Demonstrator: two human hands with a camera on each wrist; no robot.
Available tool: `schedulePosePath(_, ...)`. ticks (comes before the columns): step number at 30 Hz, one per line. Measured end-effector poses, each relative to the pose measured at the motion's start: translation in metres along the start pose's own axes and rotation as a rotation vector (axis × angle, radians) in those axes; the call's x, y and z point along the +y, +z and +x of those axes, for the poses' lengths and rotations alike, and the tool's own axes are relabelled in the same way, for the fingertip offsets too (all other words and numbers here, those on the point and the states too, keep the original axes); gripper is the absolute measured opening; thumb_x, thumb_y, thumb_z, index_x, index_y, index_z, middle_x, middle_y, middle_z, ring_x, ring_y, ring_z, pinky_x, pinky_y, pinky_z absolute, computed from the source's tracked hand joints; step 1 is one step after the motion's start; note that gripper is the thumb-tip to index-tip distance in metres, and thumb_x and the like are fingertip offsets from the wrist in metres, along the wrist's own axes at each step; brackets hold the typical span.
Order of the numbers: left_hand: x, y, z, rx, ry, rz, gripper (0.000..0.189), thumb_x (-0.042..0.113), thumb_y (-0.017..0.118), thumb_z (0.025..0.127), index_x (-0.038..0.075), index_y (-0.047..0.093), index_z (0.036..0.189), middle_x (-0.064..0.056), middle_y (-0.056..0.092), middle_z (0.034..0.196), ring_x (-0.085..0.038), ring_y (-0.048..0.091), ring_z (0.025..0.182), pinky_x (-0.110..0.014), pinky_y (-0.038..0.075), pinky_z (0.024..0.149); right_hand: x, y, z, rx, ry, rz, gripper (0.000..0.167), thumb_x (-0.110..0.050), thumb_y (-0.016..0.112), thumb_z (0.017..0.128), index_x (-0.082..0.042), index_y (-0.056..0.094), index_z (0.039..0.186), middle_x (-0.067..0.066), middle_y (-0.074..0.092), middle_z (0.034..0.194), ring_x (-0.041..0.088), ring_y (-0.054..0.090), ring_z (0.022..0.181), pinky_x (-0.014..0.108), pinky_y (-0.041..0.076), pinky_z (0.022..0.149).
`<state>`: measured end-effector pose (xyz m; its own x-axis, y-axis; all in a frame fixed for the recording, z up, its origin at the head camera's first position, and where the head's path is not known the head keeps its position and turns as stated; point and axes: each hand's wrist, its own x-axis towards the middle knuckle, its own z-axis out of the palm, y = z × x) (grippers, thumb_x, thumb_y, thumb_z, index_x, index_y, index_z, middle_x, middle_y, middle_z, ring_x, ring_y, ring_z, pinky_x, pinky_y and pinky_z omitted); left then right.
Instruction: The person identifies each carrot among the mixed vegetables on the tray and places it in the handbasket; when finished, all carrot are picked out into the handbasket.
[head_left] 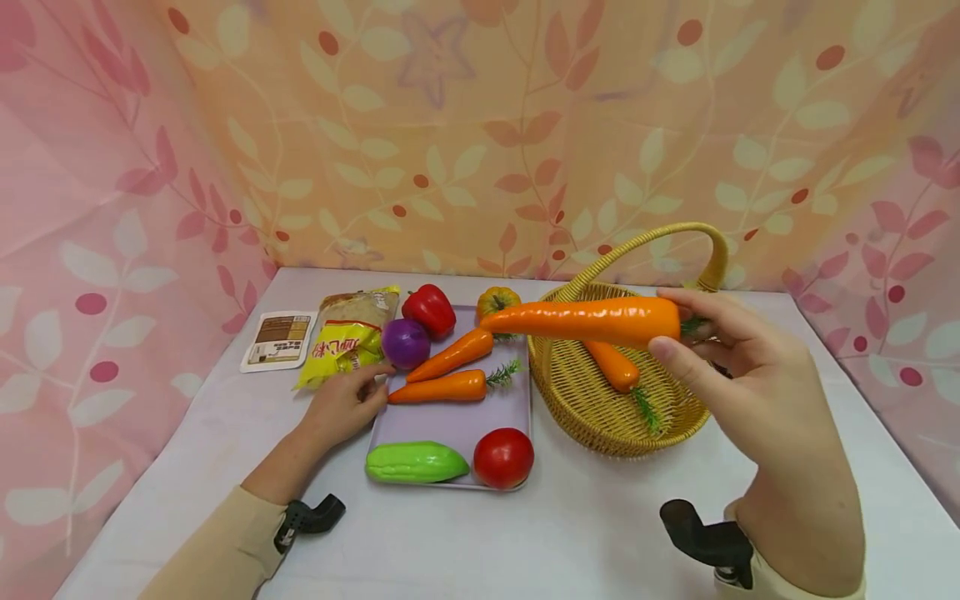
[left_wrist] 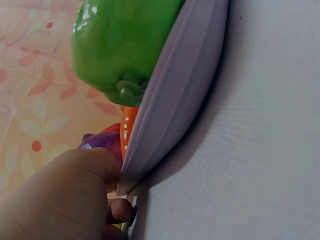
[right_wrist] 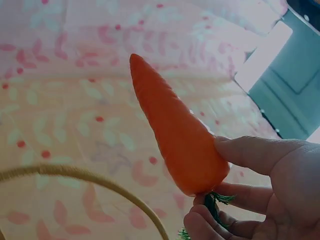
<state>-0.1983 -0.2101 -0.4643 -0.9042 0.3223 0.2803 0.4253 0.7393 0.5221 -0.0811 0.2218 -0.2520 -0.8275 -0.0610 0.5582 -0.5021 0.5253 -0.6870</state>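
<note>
My right hand [head_left: 757, 375] pinches an orange carrot [head_left: 585, 321] by its thick, leafy end, above the wicker basket [head_left: 562, 400]; the tip points left. In the right wrist view the thumb presses the carrot's side and fingers curl by its green top. A second carrot [head_left: 611, 364] lies inside the basket. At the left rim of the pale purple tray [head_left: 442, 423], my left hand [head_left: 345, 408] grips the edge, thumb above and fingers below in the left wrist view. Two more carrots, one of them nearest that hand [head_left: 450, 386], lie on the tray.
The tray also bears a green gourd [head_left: 416, 462], a tomato [head_left: 503, 458], a purple onion [head_left: 406, 344], a red pepper [head_left: 430, 310] and a small pumpkin [head_left: 498, 302]. Left of it lie a yellow food packet [head_left: 348, 333] and a flat white pack [head_left: 279, 340]. The basket's handle [head_left: 660, 233] arches high.
</note>
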Motion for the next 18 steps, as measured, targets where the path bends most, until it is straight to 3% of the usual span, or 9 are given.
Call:
schedulePosePath(9,0.001,0.001,0.001,-0.008,-0.004,-0.006,0.03,0.016,0.067,0.095,0.014,0.072,0.124,0.007,0.05,0.07,-0.014,0.047,0.065,-0.03,0.037,0.06,0.025,-0.046,-0.006,0.184,0.181,-0.032,0.046,0.009,0.07,0.091,-0.001,0.065,0.135,0.0,0.065,0.115,0.009,0.063,0.084,0.01,0.05,0.078)
schedulePosePath(13,-0.001,0.001,0.001,-0.004,-0.003,-0.002,0.031,0.016,0.067,0.095,0.015,0.071,0.125,0.007,0.049,0.069,-0.014,0.047,0.064,-0.03,0.037,0.059,0.036,-0.059,-0.007,0.257,0.271,-0.128,0.044,0.0,0.069,0.095,-0.006,0.064,0.139,-0.01,0.062,0.109,0.003,0.059,0.077,0.005,0.046,0.075)
schedulePosePath(16,-0.002,0.001,0.001,-0.002,-0.002,-0.003,0.031,0.015,0.067,0.095,0.015,0.071,0.125,0.007,0.049,0.068,-0.015,0.047,0.064,-0.03,0.037,0.059,0.043,-0.067,-0.004,0.239,0.378,-0.245,0.044,-0.015,0.067,0.1,-0.006,0.06,0.143,-0.012,0.058,0.101,0.002,0.055,0.074,0.006,0.041,0.065)
schedulePosePath(18,-0.002,0.001,0.0,-0.002,-0.003,-0.006,0.031,0.015,0.067,0.095,0.015,0.071,0.125,0.007,0.049,0.068,-0.015,0.047,0.065,-0.03,0.037,0.059,0.048,-0.07,0.0,0.172,0.465,-0.339,0.05,-0.029,0.063,0.102,-0.007,0.056,0.147,-0.004,0.059,0.104,0.006,0.052,0.078,0.016,0.041,0.064)
